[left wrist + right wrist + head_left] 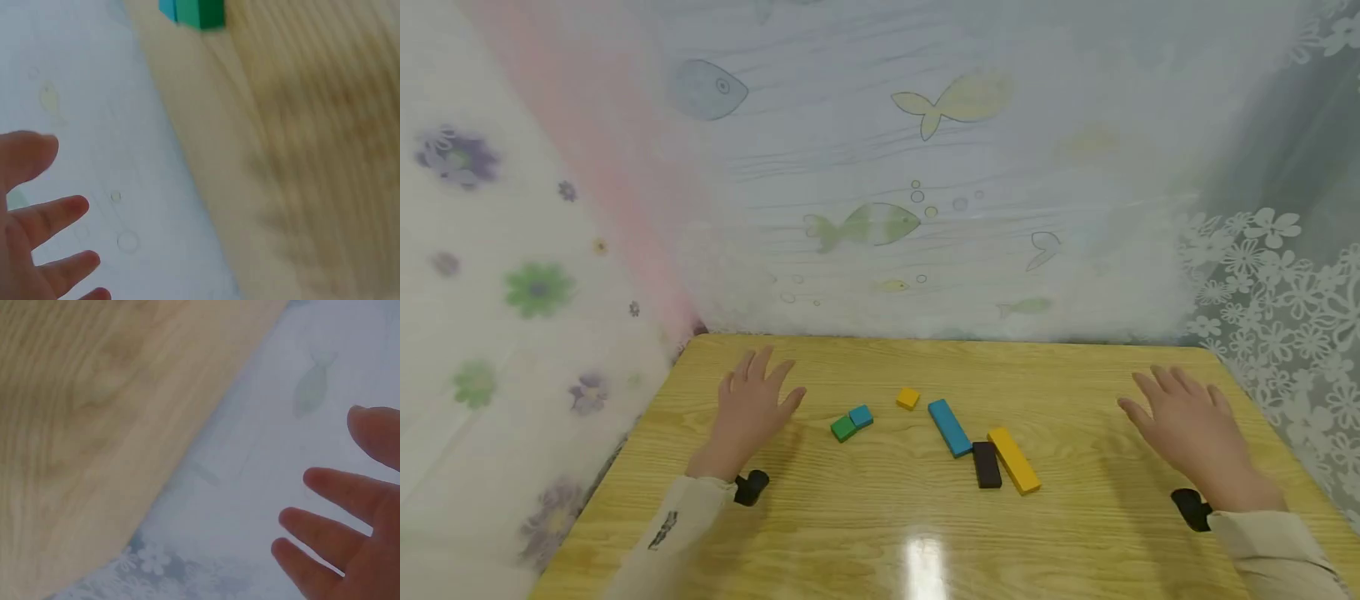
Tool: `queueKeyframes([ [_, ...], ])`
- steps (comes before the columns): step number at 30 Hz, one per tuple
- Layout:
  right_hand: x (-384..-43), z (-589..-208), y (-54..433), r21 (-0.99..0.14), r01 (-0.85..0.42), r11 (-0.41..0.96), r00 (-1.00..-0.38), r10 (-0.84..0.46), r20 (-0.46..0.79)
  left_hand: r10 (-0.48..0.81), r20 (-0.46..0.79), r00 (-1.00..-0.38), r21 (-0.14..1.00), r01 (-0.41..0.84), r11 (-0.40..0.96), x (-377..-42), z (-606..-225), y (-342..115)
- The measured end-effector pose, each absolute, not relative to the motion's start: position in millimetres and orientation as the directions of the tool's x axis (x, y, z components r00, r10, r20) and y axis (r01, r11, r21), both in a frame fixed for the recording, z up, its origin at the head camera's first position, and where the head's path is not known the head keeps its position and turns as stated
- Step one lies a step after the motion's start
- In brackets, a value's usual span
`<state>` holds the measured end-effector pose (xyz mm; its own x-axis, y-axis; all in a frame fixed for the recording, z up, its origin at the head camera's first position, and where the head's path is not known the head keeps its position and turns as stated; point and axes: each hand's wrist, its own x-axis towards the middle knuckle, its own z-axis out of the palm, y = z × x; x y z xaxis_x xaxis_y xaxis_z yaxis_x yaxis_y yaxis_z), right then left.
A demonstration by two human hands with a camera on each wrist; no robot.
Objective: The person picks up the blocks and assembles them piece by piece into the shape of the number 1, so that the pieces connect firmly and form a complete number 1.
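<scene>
My left hand (751,414) is held over the left part of the table with its fingers spread, holding nothing. Nearest to it lie a green block (843,428) and a small blue block (861,416), side by side. A small yellow block (907,398) sits a little behind them. Right of the middle are a long blue block (950,427), a black block (987,464) and a long yellow block (1013,461), close together. Over the right part of the table, away from the blocks, my right hand (1193,429) is likewise spread and holds nothing.
The wooden table (820,533) has a patch of glare at its front middle. Behind it hangs a pale curtain (850,158) with fish drawings. A flowered sheet (512,350) hangs along the left, and white lace flowers (1292,308) show at the right. Each wrist bears a black camera.
</scene>
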<state>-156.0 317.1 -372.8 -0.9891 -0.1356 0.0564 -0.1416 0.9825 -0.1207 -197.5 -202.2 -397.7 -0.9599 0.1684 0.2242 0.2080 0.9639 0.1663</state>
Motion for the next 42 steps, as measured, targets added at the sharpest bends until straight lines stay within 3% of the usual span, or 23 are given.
queueKeyframes([
  [4, -153.7, -388.4, 310.6, -0.158, -0.164, 0.974, -0.986, -0.157, 0.058, 0.182, 0.258, -0.949, 0.31, 0.26, 0.915, -183.0, -410.3, -175.1],
  [11, -152.3, -420.1, 285.6, -0.4, -0.172, 0.9, -0.981, -0.195, -0.018, 0.206, 0.119, -0.971, 0.603, 0.236, 0.762, -157.2, -431.6, -116.2],
  [20, -153.7, -440.3, 247.8, -0.689, -0.038, 0.723, -0.964, -0.208, -0.165, 0.264, 0.024, -0.964, 0.77, 0.187, 0.61, -147.6, -456.3, -57.5],
  [26, -160.2, -446.3, 232.3, -0.737, 0.072, 0.672, -0.959, -0.156, -0.236, 0.198, 0.03, -0.98, 0.803, 0.141, 0.579, -147.8, -466.9, -33.5],
  [32, -165.5, -447.5, 222.4, -0.689, 0.06, 0.722, -0.958, -0.152, -0.243, 0.132, 0.086, -0.987, 0.728, 0.153, 0.668, -148.0, -473.8, -16.9],
  [38, -169.0, -449.4, 211.5, -0.643, -0.052, 0.764, -0.969, -0.194, -0.152, 0.212, 0.084, -0.974, 0.664, 0.213, 0.716, -148.0, -473.9, -10.9],
  [42, -166.8, -448.1, 206.7, -0.631, -0.063, 0.773, -0.973, -0.189, -0.134, 0.297, 0.064, -0.953, 0.599, 0.274, 0.752, -146.7, -475.6, -8.0],
])
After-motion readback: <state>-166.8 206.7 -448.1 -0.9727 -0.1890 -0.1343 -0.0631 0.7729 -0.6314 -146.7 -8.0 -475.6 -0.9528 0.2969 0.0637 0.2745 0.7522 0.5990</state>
